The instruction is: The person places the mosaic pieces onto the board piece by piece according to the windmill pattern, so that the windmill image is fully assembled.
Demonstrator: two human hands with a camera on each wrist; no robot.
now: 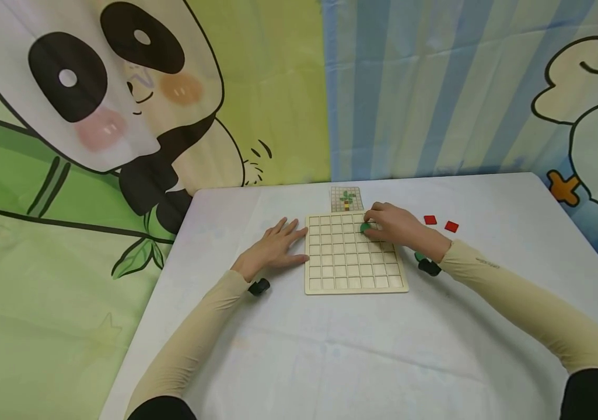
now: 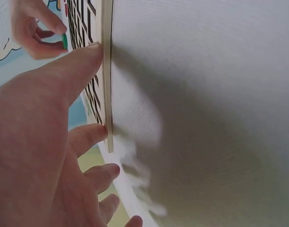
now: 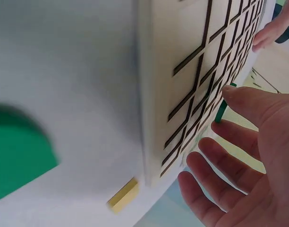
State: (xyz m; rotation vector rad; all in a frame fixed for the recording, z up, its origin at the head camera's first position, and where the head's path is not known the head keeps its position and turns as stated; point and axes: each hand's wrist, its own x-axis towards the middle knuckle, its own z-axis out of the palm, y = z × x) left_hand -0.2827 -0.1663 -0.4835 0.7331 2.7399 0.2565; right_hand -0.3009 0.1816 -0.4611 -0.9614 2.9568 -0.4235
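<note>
A pale square board [image 1: 351, 271] marked with a grid of cells lies flat on the table. At its left edge, my left hand [image 1: 271, 249] is spread, with the thumb and index fingertips touching the rim; the left wrist view shows the thumb [image 2: 83, 64] against that edge. Over the board's upper right part, my right hand [image 1: 392, 225] pinches a small green piece [image 1: 364, 227] between thumb and index finger. In the right wrist view the green piece [image 3: 222, 108] stands on edge over the grid, its other fingers loosely bent. Whether it touches the board, I cannot tell.
Behind the board lies a small gridded card [image 1: 336, 201] with a green, yellow and red pattern. Two red squares [image 1: 430, 220] lie to the right. Another green piece [image 1: 419, 256] with a rounded edge is beneath my right wrist. A yellow piece [image 3: 123, 195] lies beside the board.
</note>
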